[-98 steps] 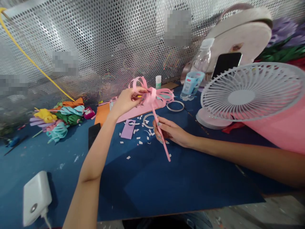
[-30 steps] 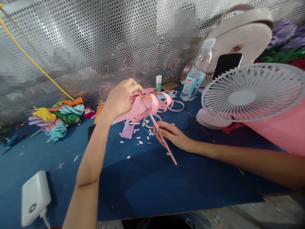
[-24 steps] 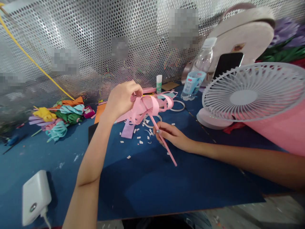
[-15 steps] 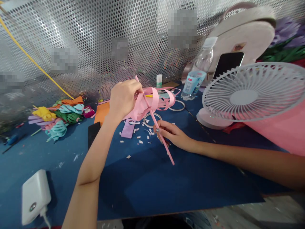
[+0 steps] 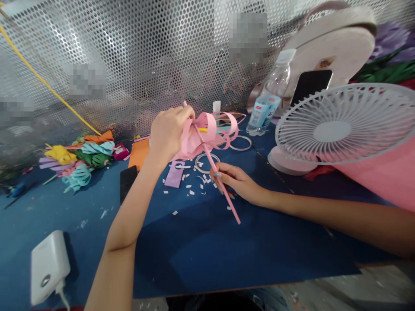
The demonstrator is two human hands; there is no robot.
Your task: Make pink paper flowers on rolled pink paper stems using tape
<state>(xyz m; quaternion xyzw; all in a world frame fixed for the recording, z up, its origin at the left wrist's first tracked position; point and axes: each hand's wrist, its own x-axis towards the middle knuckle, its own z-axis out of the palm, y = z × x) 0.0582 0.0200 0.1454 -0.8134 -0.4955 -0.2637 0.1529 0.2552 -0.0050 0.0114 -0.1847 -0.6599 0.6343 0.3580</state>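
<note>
My right hand (image 5: 235, 179) pinches a thin pink stick (image 5: 210, 159) below its middle, and the stick's lower end points toward me. Higher up, my left hand (image 5: 170, 131) is closed on looped pink paper strips (image 5: 210, 125) around the stick's upper part; its fingertips are partly hidden by the paper. The stick's tip pokes out above the left hand. Something small and yellow shows inside the loops. Under the hands lie a purple paper piece (image 5: 174, 174), white rings (image 5: 208, 163) and scattered white paper scraps.
Colourful paper flowers (image 5: 79, 160) lie at the left, with a white power bank (image 5: 50, 268) nearer me. A dark phone (image 5: 128, 183) rests by my left forearm. A water bottle (image 5: 267, 99), a pale fan (image 5: 333, 129) and a whitish bag (image 5: 337, 47) stand at the right.
The pink loops have shifted slightly upward and look a little turned. The stick's lower end has moved slightly right; both hands keep their hold.
</note>
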